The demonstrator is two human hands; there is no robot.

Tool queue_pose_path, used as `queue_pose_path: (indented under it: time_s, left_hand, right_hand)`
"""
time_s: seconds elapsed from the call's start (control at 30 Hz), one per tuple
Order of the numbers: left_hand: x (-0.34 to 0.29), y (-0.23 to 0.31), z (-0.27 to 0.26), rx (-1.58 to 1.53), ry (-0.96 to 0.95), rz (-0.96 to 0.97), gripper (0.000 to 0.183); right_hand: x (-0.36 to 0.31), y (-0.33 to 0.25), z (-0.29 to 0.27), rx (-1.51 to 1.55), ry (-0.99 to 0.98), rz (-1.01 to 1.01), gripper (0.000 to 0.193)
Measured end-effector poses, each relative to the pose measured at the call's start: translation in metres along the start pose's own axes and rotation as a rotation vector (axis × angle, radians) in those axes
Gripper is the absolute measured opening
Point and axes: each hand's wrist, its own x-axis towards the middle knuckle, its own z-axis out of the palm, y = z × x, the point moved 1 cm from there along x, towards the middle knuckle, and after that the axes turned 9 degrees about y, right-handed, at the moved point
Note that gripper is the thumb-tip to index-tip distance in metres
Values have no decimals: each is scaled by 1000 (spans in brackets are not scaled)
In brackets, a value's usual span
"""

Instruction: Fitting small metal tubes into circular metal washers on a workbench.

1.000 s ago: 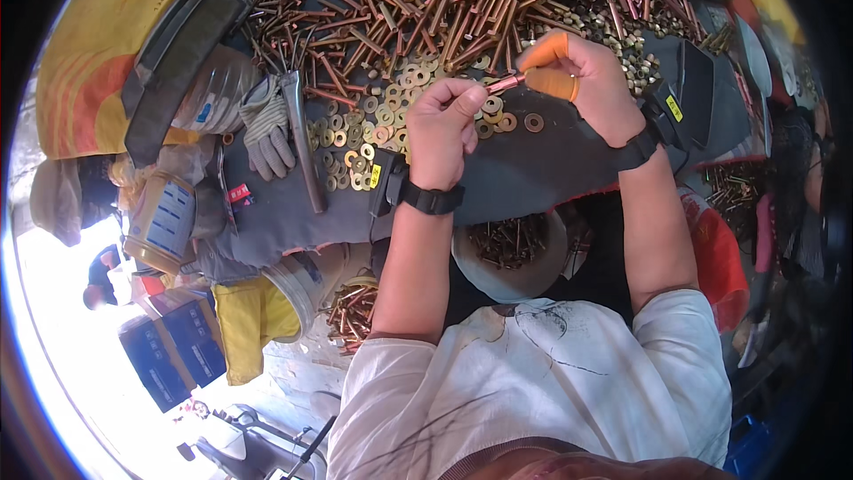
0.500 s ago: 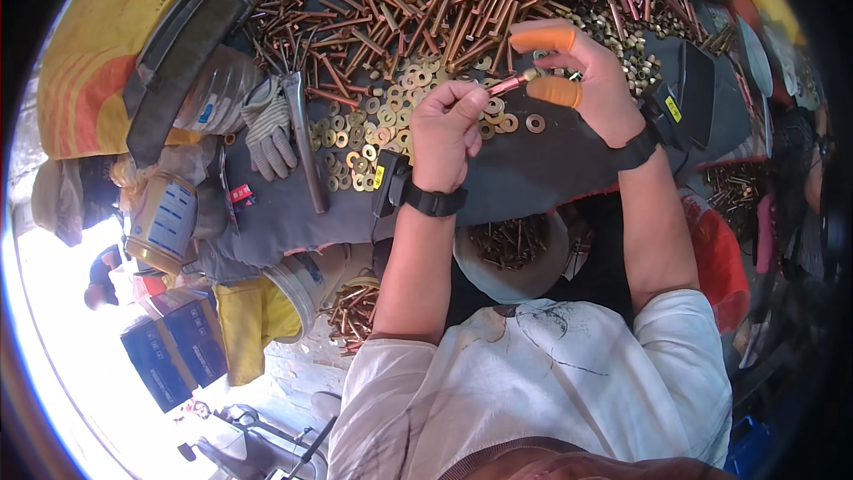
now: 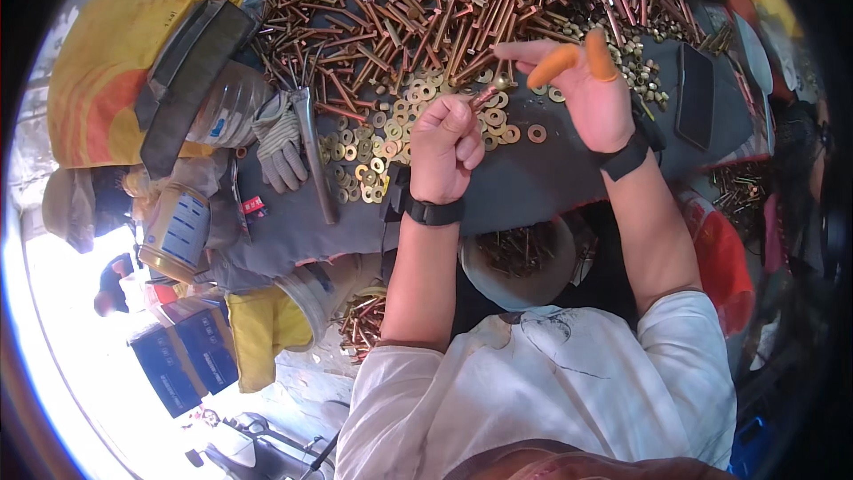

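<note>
My left hand (image 3: 442, 149) is closed around a copper-coloured bolt (image 3: 484, 96), whose end points up and to the right. A brass-coloured nut (image 3: 502, 82) sits on that end. Just right of it is my right hand (image 3: 597, 111), open and holding nothing, with orange finger cots on two digits. One bare finger reaches out above the bolt's tip, apart from it as far as I can see. Flat washers (image 3: 391, 138) lie scattered beside and beyond my left hand. Small nuts (image 3: 638, 67) are heaped past my right hand.
A large pile of bolts (image 3: 426, 13) covers the far side of the dark table mat (image 3: 524, 180). On the left lie a metal bar (image 3: 317, 164) and a grey glove (image 3: 281, 147). A dark phone-like slab (image 3: 695, 96) lies right. Below the edge stands a bucket (image 3: 484, 280) of bolts.
My right hand has come off the bolt's nut end, turning and lifting its fingers. My left hand keeps the bolt, now tilted more upward. The view has shifted slightly.
</note>
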Motion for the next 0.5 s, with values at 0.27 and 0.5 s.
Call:
queue_pose_path:
  time_s: [0.27,0.5]
  left_hand:
    - [1,2,-16,10,-75,0,19]
    - [2,-5,-13,-136,-140,-71,16]
  right_hand:
    - [-8,4,37,-246,-93,-17,56]
    - [-2,15,21,360,-89,279,73]
